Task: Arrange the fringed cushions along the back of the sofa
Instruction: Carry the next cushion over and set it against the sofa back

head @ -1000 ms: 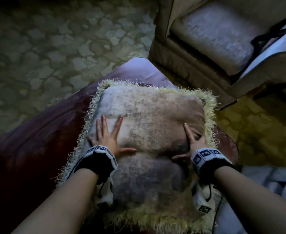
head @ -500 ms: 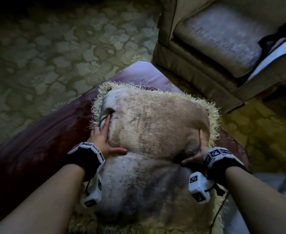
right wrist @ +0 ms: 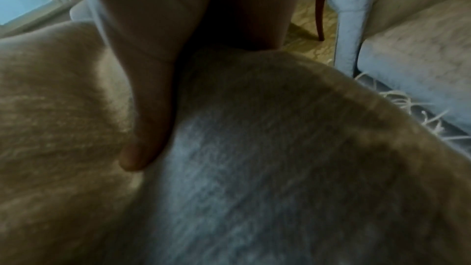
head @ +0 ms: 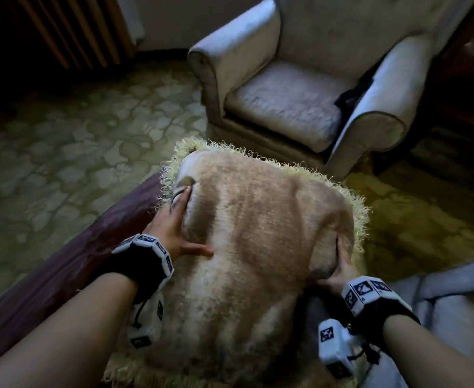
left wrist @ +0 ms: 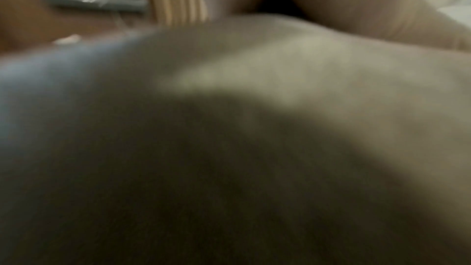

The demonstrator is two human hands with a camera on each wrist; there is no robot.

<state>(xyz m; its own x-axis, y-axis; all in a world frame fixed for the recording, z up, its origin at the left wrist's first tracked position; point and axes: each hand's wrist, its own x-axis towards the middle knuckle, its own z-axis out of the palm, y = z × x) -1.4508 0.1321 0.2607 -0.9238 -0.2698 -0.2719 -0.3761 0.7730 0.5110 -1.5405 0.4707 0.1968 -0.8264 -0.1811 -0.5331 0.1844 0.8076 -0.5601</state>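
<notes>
A large tan cushion (head: 258, 233) with a pale yellow fringe is held up between both hands, above the dark maroon sofa edge (head: 70, 261). My left hand (head: 174, 228) presses its left side with straight fingers, the thumb spread across the front. On the right side my right hand (head: 338, 267) presses into a deep dent. In the right wrist view the thumb (right wrist: 147, 128) lies straight, sunk in the cushion (right wrist: 280, 148). The left wrist view is blurred, mostly filled by the cushion (left wrist: 280, 108).
A pale grey armchair (head: 286, 107) stands just beyond the cushion, with a dark strap on its right arm. A patterned green carpet (head: 76, 149) covers the floor to the left. A light cloth (head: 454, 289) lies at lower right. A wooden chair leg (right wrist: 320, 17) shows behind.
Both hands slid from the cushion's front face to its sides. The cushion has come up and toward the armchair, and the view has tipped upward.
</notes>
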